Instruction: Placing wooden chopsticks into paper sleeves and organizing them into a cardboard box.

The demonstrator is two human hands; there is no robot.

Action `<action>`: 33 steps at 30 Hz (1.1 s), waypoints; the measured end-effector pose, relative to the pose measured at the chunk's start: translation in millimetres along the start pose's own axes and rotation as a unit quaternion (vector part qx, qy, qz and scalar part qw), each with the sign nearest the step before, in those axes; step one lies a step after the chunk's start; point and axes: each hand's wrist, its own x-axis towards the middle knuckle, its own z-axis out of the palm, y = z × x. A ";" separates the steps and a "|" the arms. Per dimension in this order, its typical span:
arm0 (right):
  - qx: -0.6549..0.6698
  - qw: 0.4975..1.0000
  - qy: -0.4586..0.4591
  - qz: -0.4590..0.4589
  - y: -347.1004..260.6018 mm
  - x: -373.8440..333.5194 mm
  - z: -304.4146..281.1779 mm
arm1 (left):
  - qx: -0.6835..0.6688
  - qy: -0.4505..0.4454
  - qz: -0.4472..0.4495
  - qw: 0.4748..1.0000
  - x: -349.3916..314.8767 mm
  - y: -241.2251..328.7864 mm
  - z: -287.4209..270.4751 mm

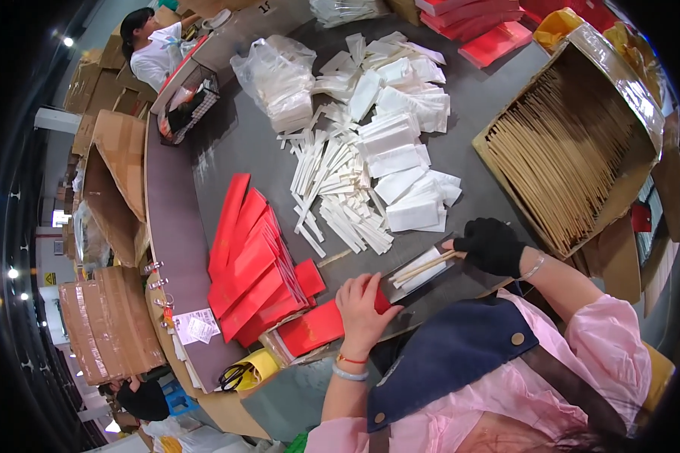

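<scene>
My left hand (361,303), bare with bracelets at the wrist, presses on a red paper sleeve (321,326) at the table's near edge. My right hand (489,244), in a black glove, grips a bundle of a white napkin and wooden chopsticks (421,269) whose end points toward the red sleeve's mouth. A fan of flat red sleeves (249,260) lies just left of my left hand. Beyond the hands spread heaps of white paper-wrapped sticks (332,189) and folded white napkins (404,143).
A cardboard box of wooden chopsticks (567,151) stands at the right. A clear bag of white packets (279,79) and more red sleeves (483,23) lie at the back. Scissors (234,375) rest near the table's left corner. A person in white works far left; cartons line the floor.
</scene>
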 end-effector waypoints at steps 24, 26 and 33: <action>-0.040 0.999 -0.030 -0.020 -29.6 32.1 23.5 | 0.044 -0.156 0.094 0.982 37.6 -0.1 -48.1; -0.030 0.999 0.010 0.021 -24.0 28.4 9.3 | 0.023 -0.098 0.084 0.991 40.3 -35.3 -80.6; -0.082 0.995 0.013 0.061 -38.2 19.3 -8.2 | 0.009 0.099 -0.151 0.983 1.0 -31.6 -17.3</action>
